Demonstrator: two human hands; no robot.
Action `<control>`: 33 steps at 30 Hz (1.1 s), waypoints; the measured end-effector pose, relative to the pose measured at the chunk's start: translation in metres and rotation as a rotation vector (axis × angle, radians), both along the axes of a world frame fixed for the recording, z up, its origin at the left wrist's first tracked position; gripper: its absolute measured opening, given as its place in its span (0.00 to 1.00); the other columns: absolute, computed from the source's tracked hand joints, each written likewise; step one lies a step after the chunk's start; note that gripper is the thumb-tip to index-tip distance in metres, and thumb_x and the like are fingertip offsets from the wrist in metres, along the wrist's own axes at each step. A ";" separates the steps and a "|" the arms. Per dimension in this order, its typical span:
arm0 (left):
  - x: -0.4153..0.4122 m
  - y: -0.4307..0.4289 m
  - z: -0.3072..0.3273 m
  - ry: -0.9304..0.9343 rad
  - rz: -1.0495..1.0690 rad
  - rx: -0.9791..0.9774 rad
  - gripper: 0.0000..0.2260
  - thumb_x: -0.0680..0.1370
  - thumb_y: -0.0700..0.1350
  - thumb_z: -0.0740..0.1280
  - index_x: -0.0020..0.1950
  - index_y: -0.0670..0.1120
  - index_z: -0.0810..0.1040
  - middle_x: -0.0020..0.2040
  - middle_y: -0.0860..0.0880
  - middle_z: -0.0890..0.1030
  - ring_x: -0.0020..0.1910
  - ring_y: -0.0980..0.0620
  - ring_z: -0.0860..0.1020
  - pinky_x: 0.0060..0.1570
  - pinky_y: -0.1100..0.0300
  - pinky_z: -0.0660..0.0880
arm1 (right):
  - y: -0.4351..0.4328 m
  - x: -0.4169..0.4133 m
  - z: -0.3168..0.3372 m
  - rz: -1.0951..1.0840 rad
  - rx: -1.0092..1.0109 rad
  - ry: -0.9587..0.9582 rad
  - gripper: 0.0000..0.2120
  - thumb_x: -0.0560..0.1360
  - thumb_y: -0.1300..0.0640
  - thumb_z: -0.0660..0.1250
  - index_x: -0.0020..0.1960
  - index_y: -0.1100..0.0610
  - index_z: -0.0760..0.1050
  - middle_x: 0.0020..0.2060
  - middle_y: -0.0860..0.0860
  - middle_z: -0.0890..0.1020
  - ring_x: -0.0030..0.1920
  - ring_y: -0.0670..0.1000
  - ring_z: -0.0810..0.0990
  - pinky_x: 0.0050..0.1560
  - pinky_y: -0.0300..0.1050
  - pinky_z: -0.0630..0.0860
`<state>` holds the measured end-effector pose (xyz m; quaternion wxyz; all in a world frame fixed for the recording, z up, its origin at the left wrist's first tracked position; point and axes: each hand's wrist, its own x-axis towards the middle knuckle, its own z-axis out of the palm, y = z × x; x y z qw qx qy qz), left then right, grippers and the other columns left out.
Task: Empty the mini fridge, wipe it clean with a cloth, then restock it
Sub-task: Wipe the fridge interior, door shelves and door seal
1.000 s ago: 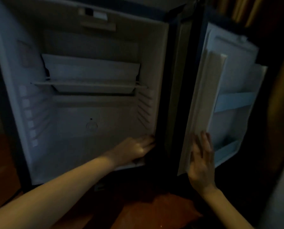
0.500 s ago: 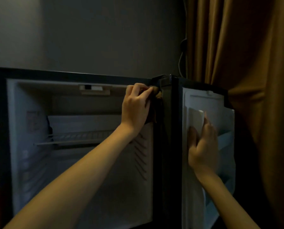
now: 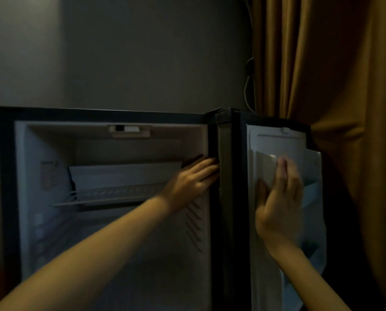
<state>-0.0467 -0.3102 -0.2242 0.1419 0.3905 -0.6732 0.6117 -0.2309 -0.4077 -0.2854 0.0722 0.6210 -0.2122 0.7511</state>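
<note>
1. Mini fridge [image 3: 97, 113] fills the lower left and centre, standing against a grey wall [image 3: 120, 52]. Its door [image 3: 275, 143] is swung out to the right, inner liner facing the camera.
2. Left hand [image 3: 189, 180] is inside the cabinet, at the upper part of the right inner wall. The fingers [image 3: 207, 169] are straight and close together, with the tips at the dark front post [image 3: 224, 153] on the hinge side. Palm faces the wall; looks like flat contact, no curl.
3. A dark shape [image 3: 193, 160] sits just above the left fingers. Can't tell if it is a cloth or shadow: too dim and motion-blurred.
4. Right hand [image 3: 279, 203] lies flat against the door liner, on the raised panel in its upper half. The fingers [image 3: 282, 169] point up and the thumb [image 3: 262, 191] is spread to the left. It grips nothing and is blurred.
5. The two hands are on either side of the hinge post, left on the cabinet and right on the door, at roughly the same height.
6. Wire shelf [image 3: 111, 196] crosses the cabinet at mid height, to the left of and slightly below the left hand, apart from it. A pale back plate [image 3: 124, 176] stands behind it.
7. A lamp or control housing [image 3: 129, 131] is on the cabinet ceiling, and a label [image 3: 49, 173] is on the left inner wall.
8. Door bin [image 3: 313, 191] is just right of the right hand.
9. An ochre curtain [image 3: 322, 86] hangs behind the door, with a cable [image 3: 248, 86] running down at its left edge.
</note>
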 end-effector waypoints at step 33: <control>-0.007 -0.018 -0.063 0.106 -0.099 0.076 0.11 0.76 0.37 0.62 0.47 0.37 0.84 0.51 0.38 0.83 0.57 0.38 0.80 0.63 0.49 0.73 | 0.037 0.037 -0.054 0.301 -0.028 0.219 0.28 0.81 0.65 0.52 0.78 0.62 0.46 0.78 0.55 0.49 0.78 0.53 0.50 0.75 0.62 0.56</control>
